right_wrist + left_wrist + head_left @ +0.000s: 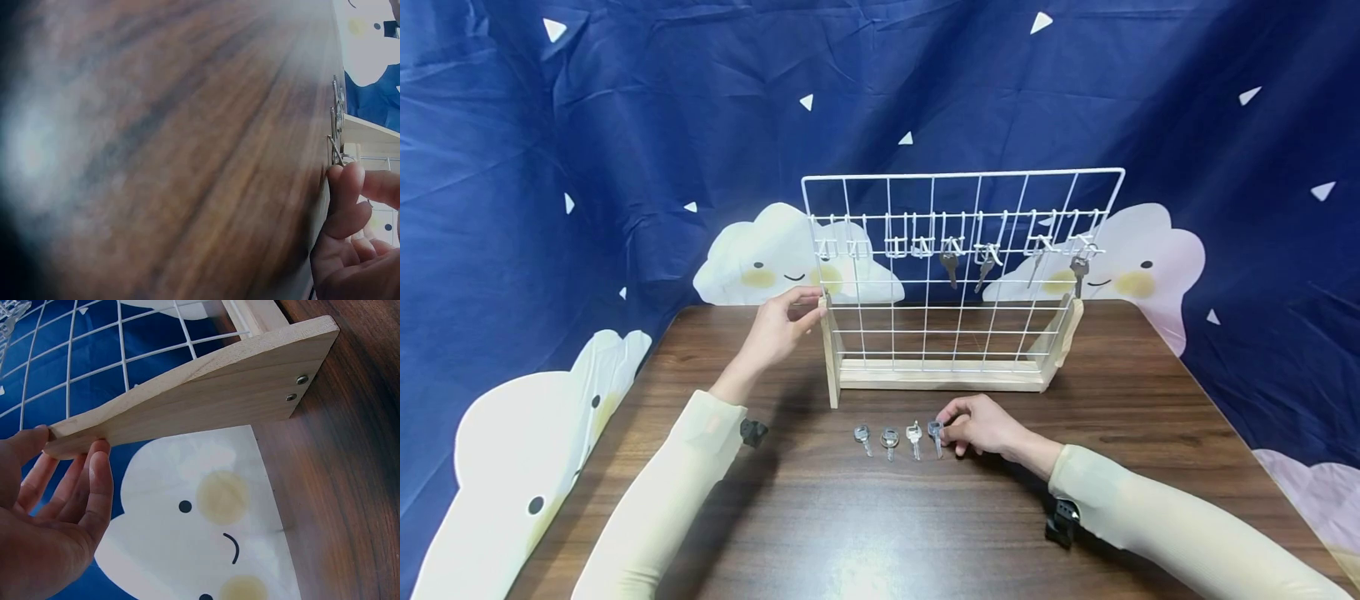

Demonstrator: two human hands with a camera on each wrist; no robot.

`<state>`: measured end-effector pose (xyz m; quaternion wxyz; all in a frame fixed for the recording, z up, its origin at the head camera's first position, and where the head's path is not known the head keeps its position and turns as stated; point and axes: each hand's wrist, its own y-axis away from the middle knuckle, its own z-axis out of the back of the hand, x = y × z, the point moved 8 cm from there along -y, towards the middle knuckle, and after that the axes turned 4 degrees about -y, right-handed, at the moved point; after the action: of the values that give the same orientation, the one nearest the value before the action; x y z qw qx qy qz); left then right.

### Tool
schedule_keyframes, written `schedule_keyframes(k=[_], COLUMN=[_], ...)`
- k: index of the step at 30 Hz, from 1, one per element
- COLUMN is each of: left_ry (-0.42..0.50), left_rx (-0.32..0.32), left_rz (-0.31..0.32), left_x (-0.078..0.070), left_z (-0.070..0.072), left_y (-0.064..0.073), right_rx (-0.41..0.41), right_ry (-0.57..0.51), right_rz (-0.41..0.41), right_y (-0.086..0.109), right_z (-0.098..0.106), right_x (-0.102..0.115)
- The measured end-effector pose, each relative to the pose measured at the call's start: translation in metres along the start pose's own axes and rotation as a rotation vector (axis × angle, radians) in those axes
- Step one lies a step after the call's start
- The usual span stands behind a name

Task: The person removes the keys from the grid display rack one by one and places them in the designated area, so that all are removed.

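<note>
A white wire grid rack [957, 307] stands on a wooden base, with small white hooks [922, 247] along its upper part. My left hand [777, 332] grips the top of its left wooden side panel [200, 394], thumb on one side and fingers on the other. Several keys lie in a row on the table in front: a left one [862, 438], one beside it [890, 442], another [913, 438], and the rightmost key [936, 433]. My right hand [988, 425] pinches that rightmost key by its head, low over the wood; in the right wrist view the fingertips [351, 175] partly hide it.
From the right-hand hooks hang several keys, among them a dark one [950, 268] and one at the far right [1079, 273]. The brown wooden table [850, 517] ends at a blue curtain [700, 100] printed with clouds.
</note>
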<state>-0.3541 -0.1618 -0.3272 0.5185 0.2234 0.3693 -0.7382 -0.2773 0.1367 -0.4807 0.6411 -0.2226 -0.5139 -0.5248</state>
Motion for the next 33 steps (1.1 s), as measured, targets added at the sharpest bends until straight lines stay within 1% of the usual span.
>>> schedule_keyframes(k=[6, 16, 28, 33], left_ry=[0.001, -0.005, 0.004, -0.001], left_rx=[-0.002, -0.002, 0.001, -0.001], left_rz=[0.006, 0.010, 0.008, -0.001], left_x=[0.000, 0.000, 0.000, 0.001], left_z=[0.000, 0.000, 0.000, 0.000], left_y=[0.000, 0.000, 0.001, 0.000], right_rx=[-0.024, -0.030, -0.049, -0.052], right_ry=[0.024, 0.010, -0.043, -0.054], right_rz=[-0.009, -0.007, 0.003, 0.019], right_y=[0.000, 0.002, 0.004, 0.005], right_z=[0.002, 0.005, 0.018, 0.024], right_x=[-0.001, -0.002, 0.006, 0.013])
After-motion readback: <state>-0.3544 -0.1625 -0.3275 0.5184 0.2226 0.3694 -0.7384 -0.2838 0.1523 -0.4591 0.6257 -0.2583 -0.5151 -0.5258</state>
